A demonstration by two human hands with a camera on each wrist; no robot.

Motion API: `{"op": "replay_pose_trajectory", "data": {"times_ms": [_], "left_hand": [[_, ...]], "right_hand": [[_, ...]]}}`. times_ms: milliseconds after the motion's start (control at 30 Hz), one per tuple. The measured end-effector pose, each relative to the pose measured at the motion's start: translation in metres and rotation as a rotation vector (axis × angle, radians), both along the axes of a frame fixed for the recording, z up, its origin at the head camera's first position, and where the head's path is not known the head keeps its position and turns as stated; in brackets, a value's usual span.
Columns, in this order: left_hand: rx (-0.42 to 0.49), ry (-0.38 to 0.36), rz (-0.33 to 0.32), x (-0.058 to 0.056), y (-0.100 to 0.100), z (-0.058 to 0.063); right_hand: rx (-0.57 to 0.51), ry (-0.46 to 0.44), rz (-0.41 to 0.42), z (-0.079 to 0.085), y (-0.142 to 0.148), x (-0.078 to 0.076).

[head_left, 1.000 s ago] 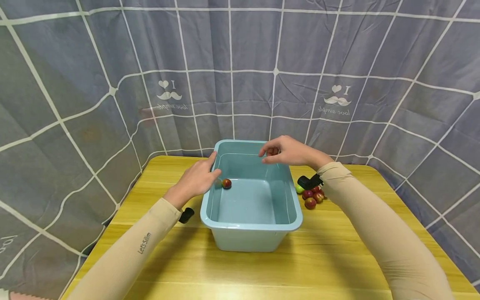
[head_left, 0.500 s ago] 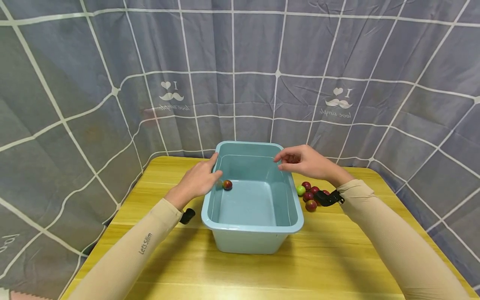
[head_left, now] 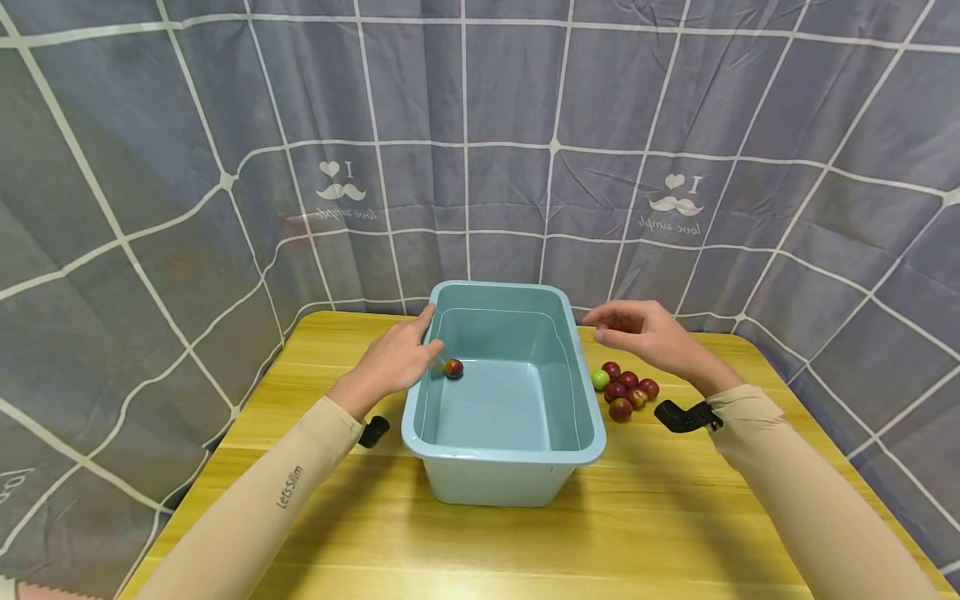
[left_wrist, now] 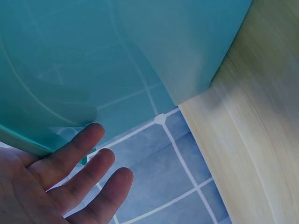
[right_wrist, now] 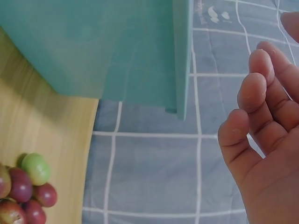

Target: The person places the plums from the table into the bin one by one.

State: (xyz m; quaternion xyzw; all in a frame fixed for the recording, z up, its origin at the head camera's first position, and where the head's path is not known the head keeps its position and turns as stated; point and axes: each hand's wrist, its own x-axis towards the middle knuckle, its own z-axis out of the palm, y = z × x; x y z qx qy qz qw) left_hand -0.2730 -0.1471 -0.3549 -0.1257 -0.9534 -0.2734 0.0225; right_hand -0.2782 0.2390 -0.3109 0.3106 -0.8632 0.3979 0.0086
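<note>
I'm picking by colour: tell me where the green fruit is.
In the head view, the green fruit sits on the table just right of the tub, left of the clustered red fruits.

Right grip [head_left: 652,336] moved rightward, outside basin [head_left: 502,456]

Grey-blue curtain [head_left: 510,83], white grid lines [head_left: 553,145], printed moustaches [head_left: 664,202], yellow wood-grain tabletop [head_left: 480,550]

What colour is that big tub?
The tub is light blue, seen best in the head view.
</note>
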Motion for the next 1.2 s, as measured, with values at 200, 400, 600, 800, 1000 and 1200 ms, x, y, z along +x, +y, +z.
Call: {"op": "replay_pose_trajectory", "data": {"times_ms": [200,400,600,800,1000,1200], "left_hand": [[-0.006,-0.001,-0.001,0.0,0.0,0.0],[-0.008,-0.006,0.0,0.0,0.0,0.0],[-0.01,-0.006,0.0,0.0,-0.001,0.0],[-0.001,-0.002,0.006,0.001,0.0,0.0],[0.0,-0.005,0.002,0.001,0.0,-0.001],[0.004,-0.005,0.001,0.001,0.0,0.0]], "right_hand": [[-0.065,-0.03,-0.044,-0.009,0.017,0.005],[-0.1,-0.051,-0.073,-0.018,0.029,0.01],[-0.103,-0.064,-0.119,-0.029,0.039,0.013],[-0.094,-0.097,-0.172,-0.043,0.049,0.013],[-0.128,-0.111,-0.217,-0.058,0.056,0.013],[-0.154,-0.12,-0.246,-0.073,0.064,0.012]]}}
